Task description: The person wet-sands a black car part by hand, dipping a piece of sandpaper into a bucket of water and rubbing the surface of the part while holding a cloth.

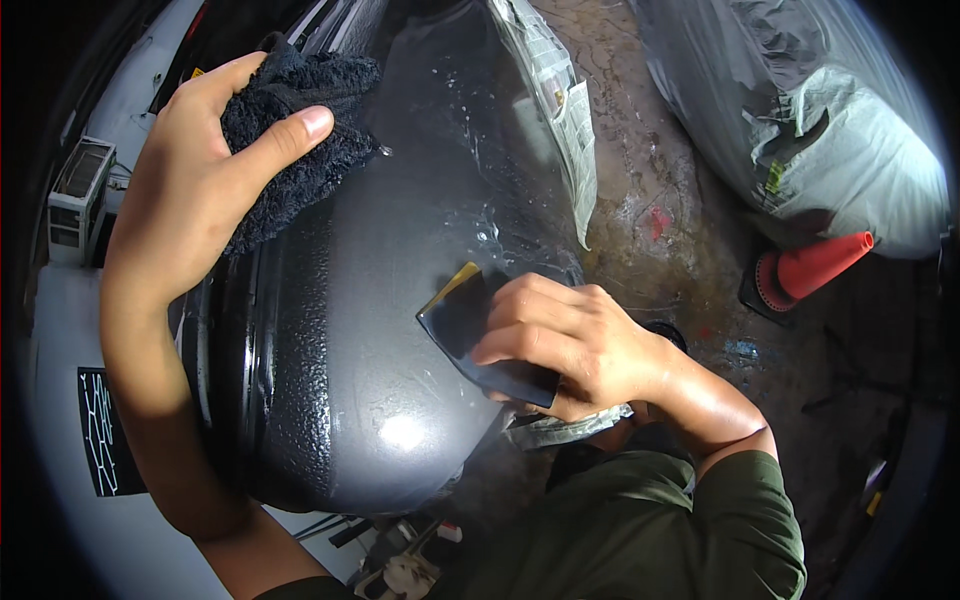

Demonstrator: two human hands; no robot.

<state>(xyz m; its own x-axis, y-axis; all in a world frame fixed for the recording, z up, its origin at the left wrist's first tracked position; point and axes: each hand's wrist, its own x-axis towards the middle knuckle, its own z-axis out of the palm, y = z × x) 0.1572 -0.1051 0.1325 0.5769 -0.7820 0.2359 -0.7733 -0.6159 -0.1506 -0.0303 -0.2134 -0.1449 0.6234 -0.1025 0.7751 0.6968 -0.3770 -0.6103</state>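
Observation:
A dark, shaggy cloth (335,85) is held in my left hand (190,190), its thumb pressed over the top, at the upper left. The cloth rests at the left edge of a rounded grey car panel (385,250). Farther right, my right hand (575,335) has its fingers bent over a dark sheet of sandpaper (460,320) that lies against the panel. One corner of the sheet lifts and shows a yellowish-brown edge. Water droplets and wet streaks mark the panel around it, and part of the sheet is hidden under my fingers.
Newspaper masking (565,110) hangs along the panel's far right edge. On the wet, stained floor (650,170) to the right stands a red traffic cone (815,270), beside a large shape under a torn grey cover (865,150). A white metal frame (78,200) is at the far left.

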